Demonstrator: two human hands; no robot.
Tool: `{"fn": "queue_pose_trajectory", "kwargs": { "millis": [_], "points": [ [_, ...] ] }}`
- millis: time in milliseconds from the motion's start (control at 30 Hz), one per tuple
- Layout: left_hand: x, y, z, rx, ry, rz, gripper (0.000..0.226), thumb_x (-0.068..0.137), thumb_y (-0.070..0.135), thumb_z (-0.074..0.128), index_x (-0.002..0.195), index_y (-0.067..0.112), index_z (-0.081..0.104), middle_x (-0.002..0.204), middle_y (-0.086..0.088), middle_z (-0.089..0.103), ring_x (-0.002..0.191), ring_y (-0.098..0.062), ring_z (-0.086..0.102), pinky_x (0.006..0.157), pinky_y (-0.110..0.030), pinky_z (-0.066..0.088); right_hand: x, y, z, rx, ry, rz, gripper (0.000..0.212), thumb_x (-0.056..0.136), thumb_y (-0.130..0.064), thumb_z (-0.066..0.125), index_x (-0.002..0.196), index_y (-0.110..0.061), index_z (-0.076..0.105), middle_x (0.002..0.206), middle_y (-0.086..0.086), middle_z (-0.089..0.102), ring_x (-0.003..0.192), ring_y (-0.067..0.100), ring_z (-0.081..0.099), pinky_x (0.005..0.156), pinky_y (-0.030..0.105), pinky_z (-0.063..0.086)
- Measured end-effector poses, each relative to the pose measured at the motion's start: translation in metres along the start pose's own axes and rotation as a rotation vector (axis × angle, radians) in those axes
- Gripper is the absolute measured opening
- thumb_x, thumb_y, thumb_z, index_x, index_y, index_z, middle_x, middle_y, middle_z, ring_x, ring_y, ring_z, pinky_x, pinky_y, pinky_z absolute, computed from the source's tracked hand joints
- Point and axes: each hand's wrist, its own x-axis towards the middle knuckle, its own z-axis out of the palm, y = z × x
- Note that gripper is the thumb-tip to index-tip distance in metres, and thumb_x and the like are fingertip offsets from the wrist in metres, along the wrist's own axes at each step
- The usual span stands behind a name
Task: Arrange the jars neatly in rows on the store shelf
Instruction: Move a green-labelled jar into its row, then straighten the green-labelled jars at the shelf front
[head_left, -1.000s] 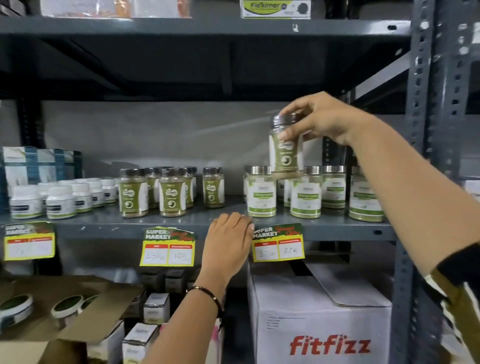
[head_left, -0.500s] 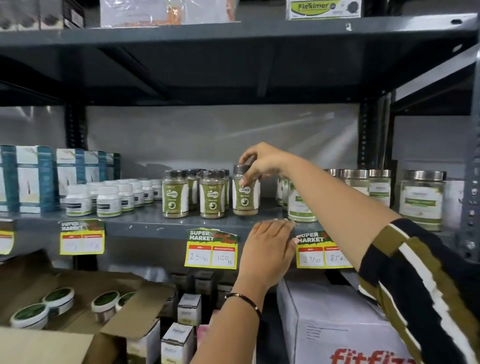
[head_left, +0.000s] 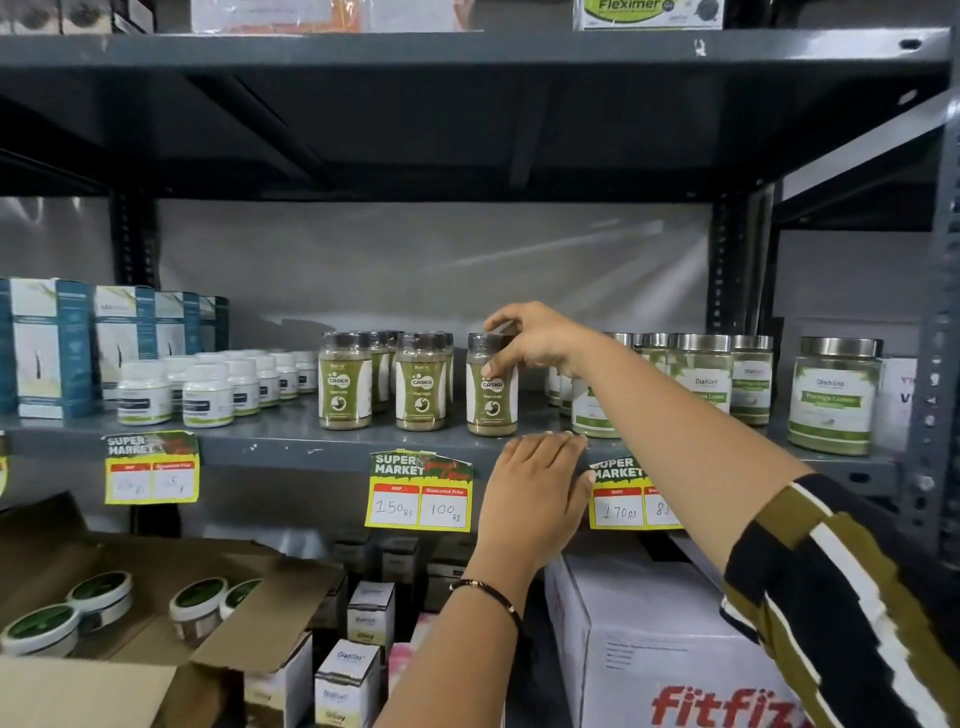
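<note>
You set a Gaska jar (head_left: 492, 396) on the shelf (head_left: 291, 434).
Your right hand (head_left: 535, 340) pinches its lid; your left hand (head_left: 535, 488) rests flat, fingers spread, on the edge.

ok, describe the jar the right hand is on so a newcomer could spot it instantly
Find the grey metal shelf with the yellow price tags on its front edge. At the front stand three dark-capped, green-labelled Gaska jars; the target jar is the rightmost. It alone has the right hand on its cap and nothing visible behind it.
</note>
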Motion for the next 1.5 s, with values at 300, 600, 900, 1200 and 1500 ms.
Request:
{"fn": "queue_pose_trajectory", "kwargs": {
  "millis": [300,600,900,1200,1500],
  "points": [
    [-0.012,-0.054,-0.048,0.015,0.070,-0.026,0.033,0.086,0.031,0.045,0.102,0.010,0.065,0.099,-0.006,0.067,0.093,-0.023,0.058,0.085,-0.039,0.046,-0.038,0.053,0.032,0.399,0.404,-0.041,0.069,0.072,-0.007,0.077,0.133,-0.009,0.045,0.127,0.008,0.055,0.118,0.024,0.054,0.101,0.037,0.044],
    [-0.040,-0.098,-0.045,0.075,0.177,-0.202,0.040,0.093,0.030,0.034,0.105,0.007,0.064,0.102,-0.006,0.068,0.096,-0.025,0.058,0.093,-0.041,0.037,-0.033,0.047,0.047,0.277,0.191,0.116,0.060,0.073,-0.014,0.078,0.125,-0.008,0.051,0.119,0.006,0.063,0.102,0.018,0.057,0.093,0.033,0.046],
    [-0.040,-0.099,-0.050,0.067,0.152,-0.197,0.040,0.092,0.031,0.035,0.103,0.007,0.066,0.099,-0.007,0.069,0.094,-0.025,0.060,0.091,-0.040,0.041,-0.033,0.052,0.046,0.358,0.213,0.120,0.050,0.071,-0.007,0.078,0.116,-0.007,0.057,0.115,0.010,0.067,0.096,0.018,0.061,0.091,0.031,0.049],
    [-0.040,-0.097,-0.052,0.053,0.142,-0.205,0.042,0.092,0.031,0.033,0.104,0.008,0.066,0.099,-0.007,0.069,0.094,-0.025,0.059,0.092,-0.040,0.039,-0.036,0.049,0.046,0.259,0.191,0.145,0.047,0.067,-0.005,0.081,0.110,-0.006,0.062,0.114,0.010,0.069,0.091,0.016,0.063,0.081,0.024,0.047],
    [-0.040,-0.098,-0.051,0.054,0.135,-0.208,0.041,0.092,0.031,0.033,0.105,0.009,0.065,0.101,-0.006,0.068,0.096,-0.024,0.059,0.093,-0.038,0.038,-0.035,0.049,0.044,0.284,0.178,0.159,0.048,0.068,-0.002,0.079,0.112,-0.003,0.061,0.115,0.012,0.068,0.085,0.014,0.062,0.067,0.016,0.045]
  ]
}}
